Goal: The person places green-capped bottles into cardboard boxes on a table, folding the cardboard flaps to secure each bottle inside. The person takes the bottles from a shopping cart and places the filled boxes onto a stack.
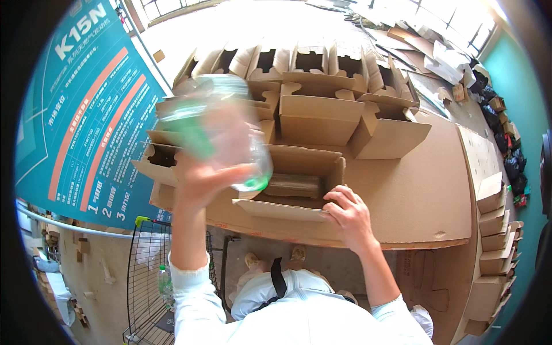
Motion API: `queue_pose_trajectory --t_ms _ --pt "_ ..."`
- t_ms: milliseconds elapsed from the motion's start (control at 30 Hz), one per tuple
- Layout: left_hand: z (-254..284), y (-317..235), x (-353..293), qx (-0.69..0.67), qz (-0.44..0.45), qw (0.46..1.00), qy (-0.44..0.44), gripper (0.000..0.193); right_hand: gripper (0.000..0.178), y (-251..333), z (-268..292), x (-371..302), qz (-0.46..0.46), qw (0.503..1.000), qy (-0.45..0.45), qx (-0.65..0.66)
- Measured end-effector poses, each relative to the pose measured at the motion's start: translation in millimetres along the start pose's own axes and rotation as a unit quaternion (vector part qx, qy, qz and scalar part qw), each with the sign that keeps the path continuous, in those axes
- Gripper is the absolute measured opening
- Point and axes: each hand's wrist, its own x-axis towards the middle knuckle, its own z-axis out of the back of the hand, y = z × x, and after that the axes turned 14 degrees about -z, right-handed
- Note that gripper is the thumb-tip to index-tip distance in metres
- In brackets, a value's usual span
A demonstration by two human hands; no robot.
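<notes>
My left hand (198,178) is raised over the left end of an open cardboard box (282,210), its fingers wrapped round clear plastic bottles (260,164) with green parts. Motion smears them, so I cannot tell exactly how many there are. At the front right corner of this box, my right hand (351,217) is closed on the cardboard edge, thumb low and fingers over the rim. Inside the box lies a brown piece (294,185) that looks like cardboard.
Several open cardboard boxes (316,119) stand in rows behind, on a cardboard-covered table (414,195). A black wire cart (141,287) holding a green-capped bottle (164,280) is at lower left. A teal poster board (86,121) borders the left, with more boxes (493,230) along the right.
</notes>
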Motion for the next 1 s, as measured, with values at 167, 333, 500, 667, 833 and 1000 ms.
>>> queue_pose_trajectory --t_ms 167,333,500,667,833,1000 --pt "-94 49 38 0.156 0.109 0.901 0.39 0.067 0.019 -12 1 -9 -0.056 0.994 -0.055 0.081" --pt "-100 143 -1 0.229 0.178 0.677 0.676 0.086 0.016 -12 -8 -9 -0.013 0.994 -0.053 0.092" --pt "-95 163 -5 0.202 0.178 0.628 0.73 0.082 0.015 -20 -8 -7 -0.002 0.994 -0.039 0.104" --pt "-85 131 -10 0.225 0.193 0.646 0.704 0.061 0.016 -20 -8 -6 -0.005 0.994 -0.011 0.107" --pt "-64 72 -4 0.339 0.075 0.806 0.48 0.039 0.052 -17 0 -8 0.0 0.991 -0.053 0.123" --pt "-5 46 -56 0.287 0.051 0.93 0.222 0.042 0.078 -15 -14 -24 -0.135 0.956 -0.065 0.251"
